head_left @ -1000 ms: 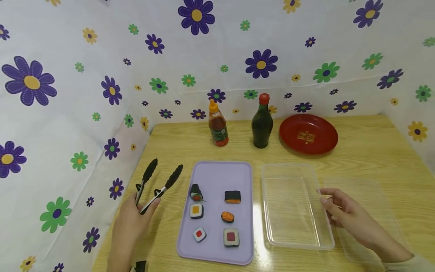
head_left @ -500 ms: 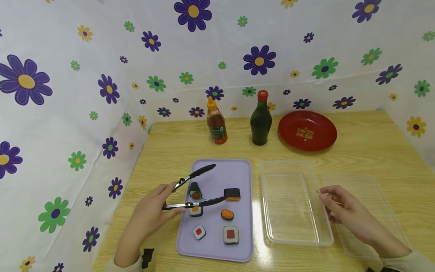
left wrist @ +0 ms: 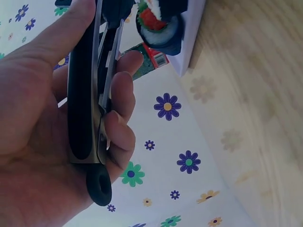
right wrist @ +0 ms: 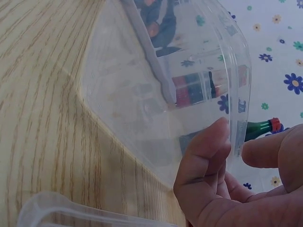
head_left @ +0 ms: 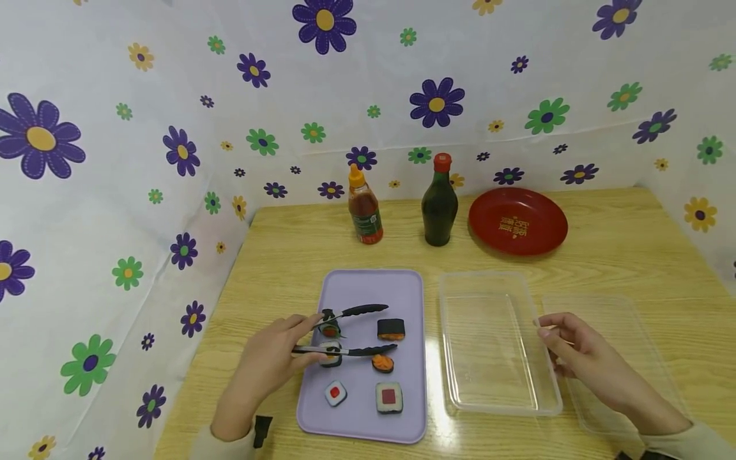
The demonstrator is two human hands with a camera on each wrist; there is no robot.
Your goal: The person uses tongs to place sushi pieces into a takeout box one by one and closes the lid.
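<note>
My left hand grips black-tipped metal tongs over the lilac tray. The spread tips reach either side of a nori-wrapped sushi piece with orange filling, just left of it. The lower arm passes close above an orange-topped sushi piece. In the left wrist view, thumb and fingers wrap the tongs' handle. Partly covered by the tongs are a hand roll and a yellow-centred sushi roll. My right hand pinches the right rim of a clear plastic container.
Two red-centred sushi rolls, one small and one larger, lie at the tray's near end. A clear lid lies right of the container. A sauce bottle, a green bottle and a red plate stand behind.
My left hand has carried the tongs rightward from beside the tray to over it, and their arms now stand closer together. The right hand has stayed at the container's rim.
</note>
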